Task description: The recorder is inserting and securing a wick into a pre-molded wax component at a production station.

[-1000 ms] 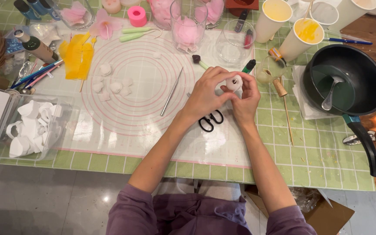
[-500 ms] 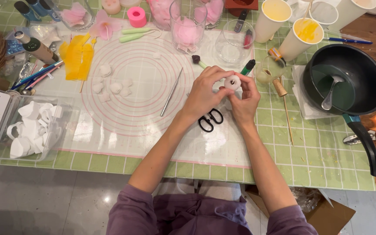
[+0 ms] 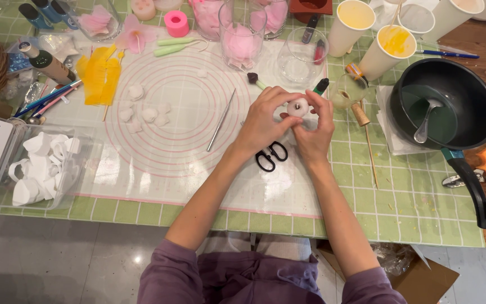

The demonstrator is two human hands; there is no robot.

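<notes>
Fingertips of both hands pinched 1 small white round piece (image 3: 298, 107) held above the clear mat (image 3: 158, 163). The left hand (image 3: 262, 121) curled over it; the right hand (image 3: 315, 130) cupped beneath. Black scissors (image 3: 271, 156) lay just below the wrists.

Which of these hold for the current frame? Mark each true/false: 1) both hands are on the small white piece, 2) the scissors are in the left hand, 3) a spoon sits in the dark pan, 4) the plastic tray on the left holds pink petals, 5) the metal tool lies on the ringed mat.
1) True: the left hand and right hand both pinch the small white piece.
2) False: the scissors lie on the mat, under the hands.
3) True: a spoon rests in the pan.
4) False: the plastic tray holds white pieces.
5) True: the metal tool lies on the mat.
</notes>
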